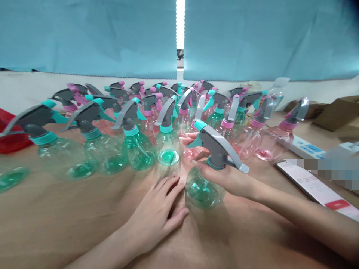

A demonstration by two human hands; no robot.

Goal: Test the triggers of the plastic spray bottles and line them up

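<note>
My right hand (224, 175) is closed around the neck of a green spray bottle (203, 192) with a grey trigger head and a turquoise nozzle. The bottle tilts a little, and part of its collar is hidden by my fingers. My left hand (165, 205) lies on the brown tabletop (106, 224), just left of that bottle, fingers apart and holding nothing. In front of both hands stands a row of green spray bottles (137, 151), one of them the nearest to my left fingertips (167, 147). Pink spray bottles (249, 138) stand at the right.
More spray bottles with pink and turquoise collars crowd the back by the white wall. On the right lie a phone (316, 188), a white power strip (301, 145) and a cardboard box (336, 114). Something red and see-through (14, 140) sits at the far left.
</note>
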